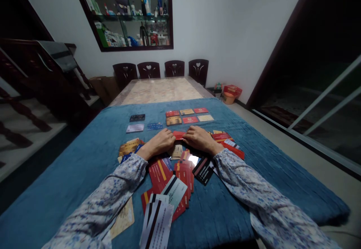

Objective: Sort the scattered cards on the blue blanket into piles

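Observation:
Both my hands rest on a blue cloth (84, 166) among a heap of plastic cards. My left hand (159, 141) and my right hand (200, 139) meet over a red card (178, 134), fingers curled down onto it from each side. A loose pile of red, white and black cards (172, 181) lies between my forearms. Beyond my hands, cards lie in tidy rows: a red and tan group (187, 116) and a dark, pale and blue group (140, 123).
More cards spread at the left (128, 146) and right (228, 141) of my hands. Past the cloth runs a marble-topped table (160, 90) with several dark chairs (148, 69). A wall cabinet (129, 15) hangs above. A red basin (231, 92) sits on the floor.

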A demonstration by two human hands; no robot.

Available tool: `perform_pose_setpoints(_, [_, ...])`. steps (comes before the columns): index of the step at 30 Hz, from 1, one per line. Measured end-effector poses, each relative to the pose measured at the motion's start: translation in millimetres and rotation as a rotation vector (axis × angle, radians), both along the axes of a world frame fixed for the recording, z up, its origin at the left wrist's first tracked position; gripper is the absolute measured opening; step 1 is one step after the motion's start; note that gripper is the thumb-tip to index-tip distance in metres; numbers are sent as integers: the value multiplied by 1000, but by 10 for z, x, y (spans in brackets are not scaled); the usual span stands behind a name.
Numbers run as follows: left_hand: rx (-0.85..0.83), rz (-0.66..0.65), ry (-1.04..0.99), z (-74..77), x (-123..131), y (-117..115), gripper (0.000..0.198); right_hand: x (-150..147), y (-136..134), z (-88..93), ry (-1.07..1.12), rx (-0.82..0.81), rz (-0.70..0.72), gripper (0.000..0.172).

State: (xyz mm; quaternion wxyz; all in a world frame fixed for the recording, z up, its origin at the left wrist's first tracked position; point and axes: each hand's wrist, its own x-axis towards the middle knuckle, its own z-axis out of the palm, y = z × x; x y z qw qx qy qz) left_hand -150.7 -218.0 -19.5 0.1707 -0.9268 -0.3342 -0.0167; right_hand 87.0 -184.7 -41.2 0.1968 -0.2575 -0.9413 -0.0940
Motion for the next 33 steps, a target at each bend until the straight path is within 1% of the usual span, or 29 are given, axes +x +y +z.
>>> perform_pose_setpoints(4, [6, -23, -24, -27, -30, 19, 16, 10, -2, -18, 11, 17, 31, 30])
perform_pose_setpoints(7, [20, -61, -67, -55, -62, 29, 17, 19, 2, -40, 36, 61, 78, 27])
perform_pose_setpoints(11, [31, -121, -136, -59, -90, 17, 23, 38, 3, -59, 81, 91, 147, 24])
perform_pose_setpoints(13, [39, -134, -159, -47, -91, 8, 26, 49, 1, -62, 99, 94, 152, 25])
perform_pose_setpoints(17, [56, -105, -207, -29, -90, 15, 28, 63, 6, -70, 114, 116, 96, 28])
perform_pose_setpoints(24, [9, -33, -372, -76, -117, 80, 23, 49, 54, -117, 170, 77, -13, 21])
perform_pose_setpoints(28, [-55, 11, -494, -119, -130, 112, 23, 40, 51, -109, 224, 28, -62, 22])
perform_pose_setpoints(33, [-139, 15, -631, -142, -126, 117, 29, 32, -10, -59, 271, -47, -121, 25])
